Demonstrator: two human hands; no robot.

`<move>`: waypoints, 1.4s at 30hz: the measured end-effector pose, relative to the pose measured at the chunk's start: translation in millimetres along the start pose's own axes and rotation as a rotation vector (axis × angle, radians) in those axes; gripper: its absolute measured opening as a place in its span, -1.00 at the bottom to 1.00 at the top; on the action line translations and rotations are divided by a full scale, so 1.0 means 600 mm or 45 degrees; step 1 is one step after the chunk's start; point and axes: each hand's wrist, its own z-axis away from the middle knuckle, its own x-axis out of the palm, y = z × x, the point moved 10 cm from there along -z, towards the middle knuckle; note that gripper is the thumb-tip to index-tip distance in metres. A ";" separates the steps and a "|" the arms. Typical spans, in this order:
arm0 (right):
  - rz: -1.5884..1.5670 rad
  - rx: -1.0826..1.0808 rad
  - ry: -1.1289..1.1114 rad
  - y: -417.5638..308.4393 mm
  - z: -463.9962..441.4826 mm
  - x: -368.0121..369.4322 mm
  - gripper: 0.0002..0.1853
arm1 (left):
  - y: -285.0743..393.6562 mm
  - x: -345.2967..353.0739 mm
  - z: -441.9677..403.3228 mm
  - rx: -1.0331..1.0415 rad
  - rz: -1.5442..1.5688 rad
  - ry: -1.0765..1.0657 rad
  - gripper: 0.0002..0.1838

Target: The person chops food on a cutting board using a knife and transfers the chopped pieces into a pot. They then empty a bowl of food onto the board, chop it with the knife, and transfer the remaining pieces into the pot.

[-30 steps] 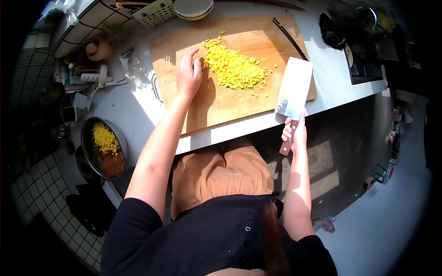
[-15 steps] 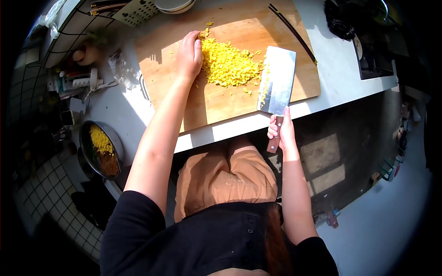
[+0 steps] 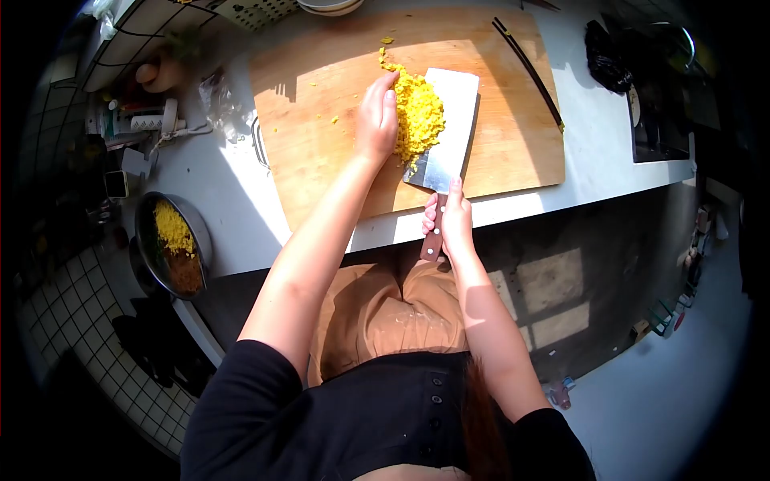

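Note:
A compact heap of chopped yellow food (image 3: 420, 115) lies on the wooden cutting board (image 3: 513, 152). My left hand (image 3: 377, 120) rests against the heap's left side, fingers together and lightly curved, with the fingertips at its edge; nothing is seen gripped in it. Wrapped round the brown handle of a cleaver, my right hand (image 3: 451, 218) holds the wide blade (image 3: 455, 120) low at the heap's right side. The blade's left edge meets the yellow pieces. A few loose bits lie on the board to the left and above the heap.
Black chopsticks (image 3: 529, 74) lie on the board's right part. A metal bowl (image 3: 200, 232) with yellow, brown and green food stands at the left. A black plastic bag (image 3: 607, 60) is at the right of the counter (image 3: 241, 216). White bowls (image 3: 331, 6) sit at the back.
The cleaver has moved left from the board's right side up to the heap. My left hand has shifted right. Between them the yellow pieces have become a narrower pile.

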 end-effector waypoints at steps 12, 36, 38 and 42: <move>-0.153 0.084 -0.132 0.031 -0.003 0.030 -0.32 | 0.015 0.015 0.027 -0.125 0.136 0.105 -0.60; 0.075 0.049 -0.219 0.004 0.037 0.037 -0.32 | 0.077 -0.040 0.055 -0.098 0.223 0.357 -0.62; 0.096 0.055 -0.218 0.000 0.045 0.040 -0.32 | 0.080 -0.046 0.059 -0.110 0.232 0.383 -0.62; 0.145 0.056 -0.255 -0.003 0.052 0.037 -0.33 | 0.084 -0.059 0.067 -0.122 0.233 0.424 -0.62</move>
